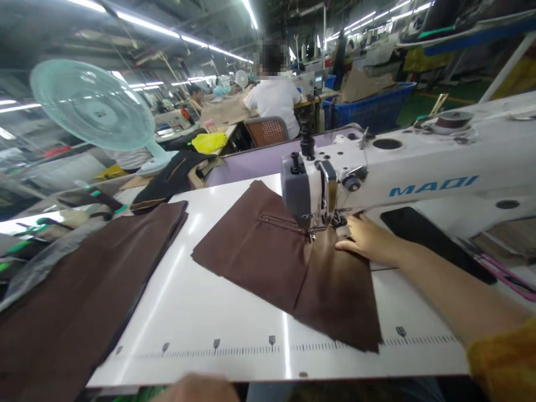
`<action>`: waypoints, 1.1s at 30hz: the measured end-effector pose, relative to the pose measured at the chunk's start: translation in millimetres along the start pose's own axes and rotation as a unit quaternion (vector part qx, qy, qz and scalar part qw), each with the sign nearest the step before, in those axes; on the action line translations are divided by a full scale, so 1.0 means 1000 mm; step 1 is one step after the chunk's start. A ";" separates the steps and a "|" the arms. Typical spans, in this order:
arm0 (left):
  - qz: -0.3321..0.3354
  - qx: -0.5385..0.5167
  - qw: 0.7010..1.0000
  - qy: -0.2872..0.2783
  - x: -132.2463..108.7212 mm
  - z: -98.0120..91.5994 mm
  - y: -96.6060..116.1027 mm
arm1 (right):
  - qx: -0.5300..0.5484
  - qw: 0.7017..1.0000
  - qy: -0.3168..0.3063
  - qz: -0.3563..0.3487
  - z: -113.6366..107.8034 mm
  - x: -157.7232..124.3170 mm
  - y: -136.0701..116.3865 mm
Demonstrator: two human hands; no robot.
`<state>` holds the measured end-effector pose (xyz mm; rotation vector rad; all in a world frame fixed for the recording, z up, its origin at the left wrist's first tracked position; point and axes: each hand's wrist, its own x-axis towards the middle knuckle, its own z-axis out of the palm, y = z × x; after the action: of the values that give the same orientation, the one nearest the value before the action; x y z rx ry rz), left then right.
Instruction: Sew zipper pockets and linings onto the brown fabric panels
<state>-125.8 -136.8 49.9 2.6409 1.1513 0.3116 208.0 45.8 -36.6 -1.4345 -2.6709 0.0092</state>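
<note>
A brown fabric piece (268, 251) lies on the white sewing table under the needle and presser foot of a sewing machine (335, 178). A narrow stitched slot (278, 222) runs across it towards the foot. My right hand (371, 240) rests on the fabric's right part, just right of the presser foot, with the thumb spread from the fingers. The machine's foot partly hides those fingertips. At the bottom edge my left hand (196, 389) is a blur, low by the table's front edge and apart from the fabric; its fingers cannot be made out.
A stack of brown fabric (96, 279) lies on the left. A black phone (435, 243) and pink-handled scissors (506, 276) lie to the right. Beyond are a pale green fan (94, 106), a blue crate (368, 109) and a seated person in white (274, 103). A printed ruler (243, 350) runs along the front.
</note>
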 end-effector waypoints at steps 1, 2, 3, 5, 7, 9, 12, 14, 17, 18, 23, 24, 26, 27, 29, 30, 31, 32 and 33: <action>-0.022 -0.004 1.000 0.013 0.009 -0.002 -0.008 | 0.001 1.000 -0.003 -0.006 -0.005 0.006 0.005; -0.044 -0.009 0.998 0.032 0.020 -0.003 -0.018 | 0.000 1.000 -0.003 -0.005 -0.010 0.011 0.007; -0.062 -0.010 0.996 0.056 0.034 0.000 -0.029 | -0.004 1.000 0.000 0.001 -0.015 0.015 0.007; -0.070 -0.002 0.993 0.094 0.060 0.013 -0.051 | -0.013 1.000 0.016 0.020 -0.024 0.013 0.001; -0.051 0.028 0.996 0.060 0.079 0.033 -0.069 | -0.013 0.999 0.030 0.020 -0.030 0.000 -0.014; -0.040 0.056 0.998 0.010 0.086 0.053 -0.079 | 0.000 1.000 0.025 -0.010 -0.030 -0.021 -0.032; -0.032 0.077 0.996 -0.026 0.084 0.069 -0.088 | 0.017 0.998 -0.005 -0.059 -0.022 -0.056 -0.057; -0.026 0.079 0.996 -0.037 0.082 0.068 -0.093 | 0.021 0.997 -0.014 -0.069 -0.014 -0.074 -0.067; -0.024 0.080 0.994 -0.064 0.084 0.059 -0.099 | 0.035 0.997 0.004 -0.065 -0.005 -0.086 -0.075; -0.026 0.081 0.994 -0.073 0.086 0.055 -0.099 | 0.041 0.997 0.013 -0.063 -0.003 -0.087 -0.075; -0.024 0.081 0.994 -0.063 0.108 0.046 -0.066 | 0.062 0.995 0.025 -0.069 -0.009 -0.078 -0.072; -0.014 0.078 0.995 -0.057 0.114 0.048 -0.056 | 0.064 0.995 0.026 -0.071 -0.011 -0.077 -0.071; 0.007 0.072 0.996 -0.049 0.130 0.054 -0.038 | 0.070 0.994 0.028 -0.075 -0.014 -0.073 -0.069; 0.013 0.070 0.996 -0.045 0.137 0.058 -0.032 | 0.073 0.994 0.027 -0.077 -0.016 -0.072 -0.069; 0.009 0.069 0.997 -0.039 0.149 0.068 -0.026 | 0.077 0.993 0.025 -0.081 -0.018 -0.069 -0.068; 0.003 0.068 0.997 -0.037 0.153 0.072 -0.025 | 0.083 0.993 0.023 -0.080 -0.019 -0.068 -0.068; -0.005 0.066 0.997 -0.034 0.155 0.076 -0.026 | 0.091 0.993 0.021 -0.078 -0.020 -0.067 -0.068; -0.011 0.064 0.997 -0.030 0.156 0.079 -0.027 | 0.101 0.992 0.020 -0.075 -0.020 -0.066 -0.068; -0.016 0.061 0.998 -0.026 0.155 0.081 -0.029 | 0.109 0.991 0.018 -0.073 -0.021 -0.065 -0.068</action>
<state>-19.3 -14.0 -20.2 2.7130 1.2324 0.1711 189.4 -47.2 -18.1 -1.1635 -2.6415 0.2514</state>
